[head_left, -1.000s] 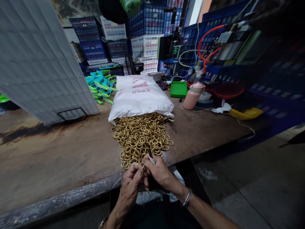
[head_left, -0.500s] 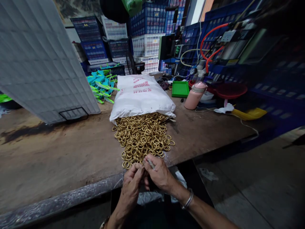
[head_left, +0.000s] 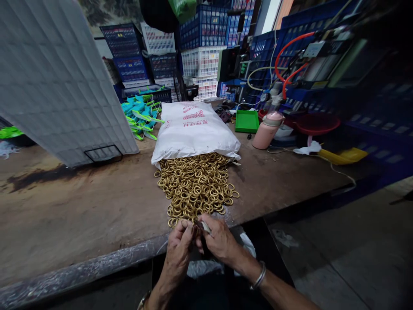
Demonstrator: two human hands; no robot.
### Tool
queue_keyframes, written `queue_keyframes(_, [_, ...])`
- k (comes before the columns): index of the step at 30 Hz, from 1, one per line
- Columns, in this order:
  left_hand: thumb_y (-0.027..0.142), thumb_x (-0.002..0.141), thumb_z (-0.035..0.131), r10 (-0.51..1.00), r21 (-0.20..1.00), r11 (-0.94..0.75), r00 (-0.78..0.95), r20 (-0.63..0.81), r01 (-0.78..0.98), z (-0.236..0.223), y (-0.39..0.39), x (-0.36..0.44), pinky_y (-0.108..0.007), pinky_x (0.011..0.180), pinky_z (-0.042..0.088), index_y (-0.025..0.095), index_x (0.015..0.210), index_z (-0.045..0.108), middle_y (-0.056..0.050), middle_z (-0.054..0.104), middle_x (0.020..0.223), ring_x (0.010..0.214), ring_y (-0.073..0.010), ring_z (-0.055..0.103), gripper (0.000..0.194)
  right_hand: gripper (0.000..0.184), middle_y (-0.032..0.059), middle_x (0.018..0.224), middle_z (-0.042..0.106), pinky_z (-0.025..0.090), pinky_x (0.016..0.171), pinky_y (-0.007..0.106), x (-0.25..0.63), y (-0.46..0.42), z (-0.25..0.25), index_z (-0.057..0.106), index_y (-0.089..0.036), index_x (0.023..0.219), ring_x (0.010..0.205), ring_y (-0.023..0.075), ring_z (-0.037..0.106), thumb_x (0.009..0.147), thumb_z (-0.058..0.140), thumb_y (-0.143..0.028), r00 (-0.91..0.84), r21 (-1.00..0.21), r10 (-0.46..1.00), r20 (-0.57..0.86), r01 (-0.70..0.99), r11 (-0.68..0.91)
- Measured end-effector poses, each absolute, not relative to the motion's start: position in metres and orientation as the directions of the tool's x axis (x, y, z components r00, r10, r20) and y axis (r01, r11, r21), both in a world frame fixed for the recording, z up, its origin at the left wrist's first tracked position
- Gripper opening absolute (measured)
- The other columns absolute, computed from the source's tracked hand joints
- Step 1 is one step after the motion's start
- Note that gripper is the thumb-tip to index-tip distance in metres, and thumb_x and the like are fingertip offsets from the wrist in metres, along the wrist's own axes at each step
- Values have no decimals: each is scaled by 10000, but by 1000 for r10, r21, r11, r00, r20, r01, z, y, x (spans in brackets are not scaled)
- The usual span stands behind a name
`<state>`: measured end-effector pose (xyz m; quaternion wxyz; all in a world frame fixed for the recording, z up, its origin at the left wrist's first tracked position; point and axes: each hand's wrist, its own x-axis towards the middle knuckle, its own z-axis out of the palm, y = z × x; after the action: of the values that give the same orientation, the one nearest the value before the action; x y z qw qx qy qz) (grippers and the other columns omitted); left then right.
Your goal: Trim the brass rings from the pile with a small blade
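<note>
The left hand (head_left: 177, 246) is pinched shut, its contents too hidden to tell, beside the right hand (head_left: 222, 241), which grips a slim, pale-handled tool (head_left: 206, 227); careful work likely wants both steadied together, tip clear of skin. Beyond, at the brown wooden table's (head_left: 80, 215) near edge, dull gold-coloured round rings (head_left: 196, 189) overlap loosely, reaching back to a red-printed white sack (head_left: 196, 133).

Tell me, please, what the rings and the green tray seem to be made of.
Rings: gold-coloured, softly shiny, probably metal by their glints, though coated plastic is possible. Green tray: smooth-looking, likely plastic, from its even, bright colour.
</note>
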<state>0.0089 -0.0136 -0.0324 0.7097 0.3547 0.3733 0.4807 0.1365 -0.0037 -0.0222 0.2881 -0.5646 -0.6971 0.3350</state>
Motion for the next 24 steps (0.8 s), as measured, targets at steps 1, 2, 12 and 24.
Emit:
queue_keyframes(1, [385, 780, 545, 950, 867, 280, 252, -186, -413, -33, -13, 8, -200, 478, 404, 173, 728, 481, 30, 541, 539, 480, -92, 490, 228, 163, -15, 620, 562, 300, 551, 213, 137, -5, -22, 503, -197, 775, 584, 123, 494, 705, 392, -100, -222, -764, 975, 8, 628, 149])
queue_keyframes(2, [389, 775, 551, 951, 872, 274, 248, -183, -407, -32, -13, 8, -202, 485, 407, 172, 733, 484, 29, 544, 542, 486, -94, 495, 231, 189, -10, 638, 574, 295, 556, 218, 137, -6, -21, 500, -198, 790, 596, 128, 504, 679, 396, -85, -240, -729, 971, -3, 665, 162])
queue_keyframes(12, [430, 755, 557, 957, 918, 248, 224, -183, -310, -26, -15, 6, -215, 488, 404, 171, 682, 506, 19, 547, 511, 468, -106, 492, 274, 275, 33, 743, 616, 269, 589, 247, 134, -8, -13, 481, -179, 869, 687, 165, 547, 644, 398, -45, -218, -512, 972, -83, 846, 146])
queue_keyframes(24, [376, 689, 649, 874, 774, 472, 337, -349, -423, -14, -25, 7, -231, 488, 417, 144, 714, 615, -35, 614, 623, 521, -122, 517, 235, 188, 38, 720, 629, 233, 550, 251, 202, 10, -31, 526, -174, 879, 645, 145, 553, 751, 424, -80, 233, -356, 972, 33, 911, -206])
